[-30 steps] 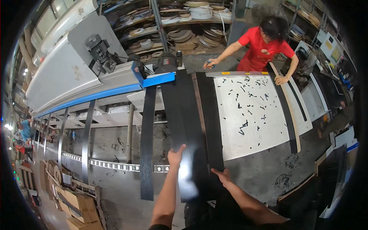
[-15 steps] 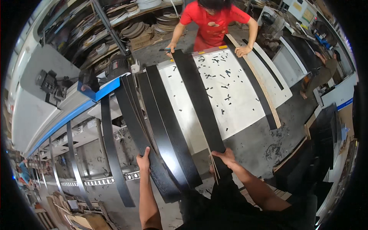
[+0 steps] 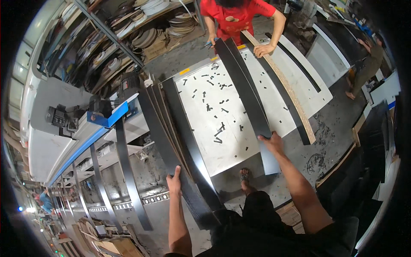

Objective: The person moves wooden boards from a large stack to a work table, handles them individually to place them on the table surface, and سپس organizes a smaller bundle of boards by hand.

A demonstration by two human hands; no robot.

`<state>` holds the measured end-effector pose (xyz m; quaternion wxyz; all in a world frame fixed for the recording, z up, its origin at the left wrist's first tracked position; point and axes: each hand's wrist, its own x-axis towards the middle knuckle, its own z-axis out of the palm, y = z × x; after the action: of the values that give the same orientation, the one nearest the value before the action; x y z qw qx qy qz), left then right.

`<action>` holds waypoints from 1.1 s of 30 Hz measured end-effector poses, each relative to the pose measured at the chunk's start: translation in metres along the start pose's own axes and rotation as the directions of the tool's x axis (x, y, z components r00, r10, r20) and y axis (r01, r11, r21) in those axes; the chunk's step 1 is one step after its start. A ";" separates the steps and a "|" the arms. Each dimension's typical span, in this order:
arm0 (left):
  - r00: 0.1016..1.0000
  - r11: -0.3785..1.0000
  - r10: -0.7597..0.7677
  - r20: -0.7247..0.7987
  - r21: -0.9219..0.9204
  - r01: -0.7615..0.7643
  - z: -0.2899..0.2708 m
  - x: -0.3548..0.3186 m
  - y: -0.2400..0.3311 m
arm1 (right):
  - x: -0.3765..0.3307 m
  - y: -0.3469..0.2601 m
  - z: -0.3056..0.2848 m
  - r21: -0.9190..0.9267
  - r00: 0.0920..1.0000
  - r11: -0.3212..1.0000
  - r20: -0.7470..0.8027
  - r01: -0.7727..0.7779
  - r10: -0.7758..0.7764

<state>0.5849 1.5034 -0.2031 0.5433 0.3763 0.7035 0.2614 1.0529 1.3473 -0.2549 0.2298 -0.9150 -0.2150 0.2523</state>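
Observation:
My right hand grips the near end of a long black board, which lies slantwise over a white table, a second black board along its right side. Its far end is at a co-worker's hand. My left hand holds the left edge of a stack of long black boards, thumb up and fingers hidden underneath. The co-worker's other hand rests on a board with a bare chipboard edge. Small black scraps dot the tabletop.
A machine with a blue-edged rail stands at left, with several black strips across it. Shelves of edging rolls are behind. Dark panels lean at right. My foot shows below the table.
The black board in my right hand has shifted right across the table, along with the co-worker's hand at its far end. More white tabletop shows. My left hand stays on the stack.

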 end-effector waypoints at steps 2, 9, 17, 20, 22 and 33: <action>0.999 0.999 0.028 -0.036 -0.037 -0.029 0.018 -0.001 -0.003 | 0.005 -0.015 -0.021 -0.136 1.000 0.991 -0.030 -0.011 0.007; 0.995 0.997 0.061 0.081 0.032 -0.064 0.094 -0.005 0.015 | 0.030 0.025 -0.043 -0.226 0.995 0.974 -0.092 0.006 -0.028; 0.991 0.996 0.092 0.100 0.010 -0.093 0.149 0.004 -0.010 | 0.020 0.019 -0.026 -0.295 0.988 0.955 -0.144 0.014 -0.059; 0.984 0.997 0.075 0.159 -0.001 -0.076 0.173 -0.013 0.004 | 0.020 0.020 -0.031 -0.258 0.996 0.966 -0.093 -0.034 0.010; 0.981 0.995 0.078 0.178 0.046 -0.088 0.182 -0.023 0.009 | 0.027 0.032 -0.039 -0.332 0.964 0.943 -0.252 -0.010 -0.078; 0.961 0.998 0.068 0.269 -0.023 -0.064 0.198 -0.040 -0.010 | 0.084 0.047 -0.047 -0.516 0.841 0.856 -0.461 0.006 -0.284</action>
<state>0.7776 1.4566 -0.2420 0.6275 0.4277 0.6083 0.2309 1.1576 1.3371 -0.2742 0.0560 -0.9564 -0.2729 -0.0879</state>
